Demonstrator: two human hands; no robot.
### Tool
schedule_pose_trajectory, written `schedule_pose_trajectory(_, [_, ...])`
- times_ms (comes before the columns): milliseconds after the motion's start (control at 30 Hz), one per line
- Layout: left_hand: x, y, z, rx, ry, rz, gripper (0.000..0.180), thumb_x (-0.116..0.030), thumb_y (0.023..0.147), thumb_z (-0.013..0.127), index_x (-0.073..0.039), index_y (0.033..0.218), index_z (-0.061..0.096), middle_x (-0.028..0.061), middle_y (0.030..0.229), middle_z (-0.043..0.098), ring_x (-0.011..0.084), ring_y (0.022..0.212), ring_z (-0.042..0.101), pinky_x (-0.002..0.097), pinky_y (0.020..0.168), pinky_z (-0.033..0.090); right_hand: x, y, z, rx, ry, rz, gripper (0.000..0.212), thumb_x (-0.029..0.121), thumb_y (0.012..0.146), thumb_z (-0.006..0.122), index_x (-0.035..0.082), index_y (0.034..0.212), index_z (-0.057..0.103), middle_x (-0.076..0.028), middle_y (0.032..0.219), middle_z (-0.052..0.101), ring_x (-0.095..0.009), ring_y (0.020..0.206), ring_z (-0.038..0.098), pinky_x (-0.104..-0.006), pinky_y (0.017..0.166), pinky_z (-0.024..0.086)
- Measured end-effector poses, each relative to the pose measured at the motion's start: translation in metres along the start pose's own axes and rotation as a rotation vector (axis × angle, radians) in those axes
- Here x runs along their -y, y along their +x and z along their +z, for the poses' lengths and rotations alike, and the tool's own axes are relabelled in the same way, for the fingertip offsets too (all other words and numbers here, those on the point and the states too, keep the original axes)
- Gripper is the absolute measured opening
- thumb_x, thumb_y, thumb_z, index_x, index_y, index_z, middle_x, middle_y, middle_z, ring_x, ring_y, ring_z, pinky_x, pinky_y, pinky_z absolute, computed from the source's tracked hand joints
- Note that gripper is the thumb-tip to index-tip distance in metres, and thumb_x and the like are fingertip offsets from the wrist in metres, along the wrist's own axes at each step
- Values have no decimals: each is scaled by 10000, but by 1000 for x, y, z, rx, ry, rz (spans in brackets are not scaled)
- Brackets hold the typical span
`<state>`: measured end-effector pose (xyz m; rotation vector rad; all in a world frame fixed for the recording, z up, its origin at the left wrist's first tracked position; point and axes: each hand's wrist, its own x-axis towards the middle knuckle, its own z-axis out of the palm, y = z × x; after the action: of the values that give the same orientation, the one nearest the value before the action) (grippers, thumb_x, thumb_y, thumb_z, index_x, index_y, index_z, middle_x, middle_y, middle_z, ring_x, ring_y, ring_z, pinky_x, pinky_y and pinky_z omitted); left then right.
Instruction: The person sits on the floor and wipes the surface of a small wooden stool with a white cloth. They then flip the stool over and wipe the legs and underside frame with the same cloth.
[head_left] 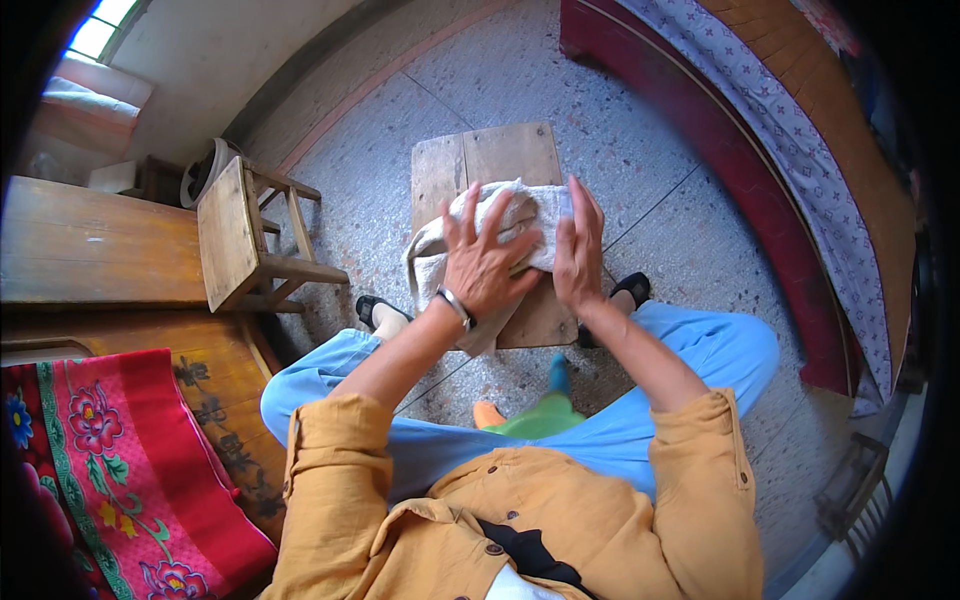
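A crumpled off-white cloth (500, 215) lies bunched on a low wooden stool or table (495, 150) with a plank top. One part of it drapes toward the near left edge. My left hand (487, 255) rests on top of the cloth, palm down with its fingers spread. At the cloth's right side, my right hand (580, 245) stands on edge, its fingers stretched out and its thumb against the fabric. The cloth's underside and my left palm are hidden.
A wooden stool (230, 235) stands to the left, beside a wooden cabinet (100, 245). Near left lies a red floral cloth (130, 460). Along the right runs a dark red bed side (720, 170). Something green (545, 415) shows between my legs.
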<state>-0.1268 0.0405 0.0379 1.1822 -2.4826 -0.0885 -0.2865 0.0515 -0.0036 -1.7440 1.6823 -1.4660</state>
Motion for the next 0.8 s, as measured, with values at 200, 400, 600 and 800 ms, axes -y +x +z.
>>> schedule_pose_trajectory(200, [11,-54,-16,148,-81,16,460,-415,807,643,-387,1257,553,90,1491,277,397,1380,198,646,1067,140,41,-34,-9,74,-16,-164,658,467,984,295,-21,1425,270,-247,1473,234,-414,1358,226,-516,1104,158])
schedule_pose_trajectory(400, [10,13,13,123,-54,156,449,-363,791,629,-341,1236,579,66,1476,339,376,1363,257,623,1058,166,38,-36,-2,-23,71,-46,716,511,981,253,-43,1433,230,-255,1472,214,-407,1362,208,-496,1108,150])
schedule_pose_trajectory(600, [56,95,51,-30,156,-235,420,-436,882,532,-387,1299,509,70,1500,297,395,1374,233,651,1048,189,33,-37,3,-22,39,15,684,499,986,274,-19,1432,258,-246,1457,254,-391,1350,232,-493,1105,158])
schedule_pose_trajectory(800, [28,17,24,30,42,4,464,-446,825,598,-294,1263,571,97,1490,302,397,1348,257,639,1045,171,26,-41,1,-150,266,127,750,538,974,274,-40,1445,189,-201,1473,231,-328,1371,231,-432,1127,156])
